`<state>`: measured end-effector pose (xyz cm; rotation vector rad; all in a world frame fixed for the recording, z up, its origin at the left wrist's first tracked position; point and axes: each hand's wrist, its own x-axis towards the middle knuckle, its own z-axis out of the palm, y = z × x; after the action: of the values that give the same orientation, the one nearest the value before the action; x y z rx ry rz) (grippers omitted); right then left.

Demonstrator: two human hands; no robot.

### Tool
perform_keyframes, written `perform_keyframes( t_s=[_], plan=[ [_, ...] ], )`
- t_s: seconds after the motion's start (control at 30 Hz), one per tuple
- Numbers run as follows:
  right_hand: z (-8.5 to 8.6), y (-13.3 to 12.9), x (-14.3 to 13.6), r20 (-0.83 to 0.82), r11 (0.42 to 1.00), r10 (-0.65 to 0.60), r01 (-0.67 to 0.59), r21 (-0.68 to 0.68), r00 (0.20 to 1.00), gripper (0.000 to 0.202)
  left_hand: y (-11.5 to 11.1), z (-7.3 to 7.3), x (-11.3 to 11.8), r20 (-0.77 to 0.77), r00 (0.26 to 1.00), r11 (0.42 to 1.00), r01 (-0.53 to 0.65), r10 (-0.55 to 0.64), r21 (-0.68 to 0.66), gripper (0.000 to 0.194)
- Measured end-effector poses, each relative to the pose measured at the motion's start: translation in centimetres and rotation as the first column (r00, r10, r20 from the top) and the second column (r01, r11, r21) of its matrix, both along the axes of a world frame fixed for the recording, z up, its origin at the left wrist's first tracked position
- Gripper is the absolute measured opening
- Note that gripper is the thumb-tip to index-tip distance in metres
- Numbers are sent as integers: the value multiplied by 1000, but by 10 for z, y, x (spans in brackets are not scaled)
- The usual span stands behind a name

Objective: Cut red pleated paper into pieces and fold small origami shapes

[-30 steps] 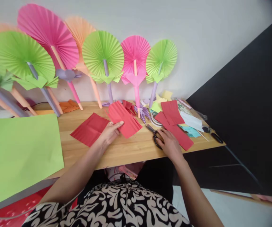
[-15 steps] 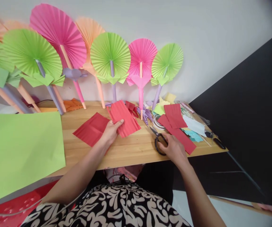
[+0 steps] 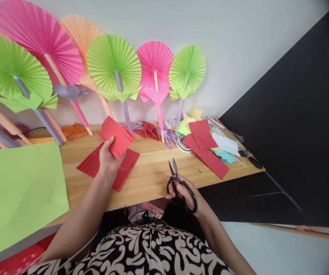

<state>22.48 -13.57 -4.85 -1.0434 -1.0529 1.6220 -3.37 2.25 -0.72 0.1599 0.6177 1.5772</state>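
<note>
My left hand (image 3: 109,156) grips a stack of folded red paper (image 3: 116,136), thumb on top, raised above the table. Under it lies a flat piece of red paper (image 3: 128,168) on the wood, partly covered by my hand. My right hand (image 3: 185,191) holds black-handled scissors (image 3: 176,176) near the table's front edge. Their blades are a little apart and point away from me, with nothing between them. A gap of bare wood separates the scissors from the paper stack.
Pleated paper fans (image 3: 114,61) on rolled-paper handles lean along the wall. A large light-green sheet (image 3: 21,191) covers the table's left end. At the right lie red paper strips (image 3: 207,156), a roll of tape (image 3: 184,143), paper scraps and another black-handled tool (image 3: 255,162).
My right hand has lifted the scissors off the table, turned them and brought them closer to me. The paper stack in my left hand has moved left and tilted. The view has shifted right.
</note>
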Motion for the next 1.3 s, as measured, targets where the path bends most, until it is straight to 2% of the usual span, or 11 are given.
perform_keyframes(
  t_s=[0.13,0.3,0.43,0.53,0.63,0.73,0.9,1.1,1.3],
  plan=[
    [4,0,2,33,999,31,-31,-20,999,56,3,3,-5,66,998,999,9,-12,46,13],
    [-2,1,-6,17,999,46,-47,18,999,58,0,0,0,2,1000,1000,25,-25,-3,13],
    [4,0,-12,67,996,56,-61,61,996,60,-7,-6,10,-153,980,992,128,-127,-6,16],
    [16,-2,-14,104,991,20,-33,129,994,68,-14,-12,19,-267,940,973,228,-212,30,32],
    [25,-2,-16,145,989,4,-25,146,989,69,-19,-15,26,-328,901,945,321,-285,63,43],
    [27,-2,-19,197,988,-2,-29,151,980,68,-22,-16,29,-374,869,923,377,-324,77,44],
    [25,1,-28,269,987,-32,-12,161,963,66,-26,-16,32,-397,857,915,393,-329,91,43],
    [26,11,-34,298,985,-96,48,165,950,63,-30,-16,34,-415,821,879,468,-392,95,44],
    [30,13,-35,336,976,-149,84,200,930,55,-30,-17,34,-412,821,874,474,-396,104,45]
  ],
)
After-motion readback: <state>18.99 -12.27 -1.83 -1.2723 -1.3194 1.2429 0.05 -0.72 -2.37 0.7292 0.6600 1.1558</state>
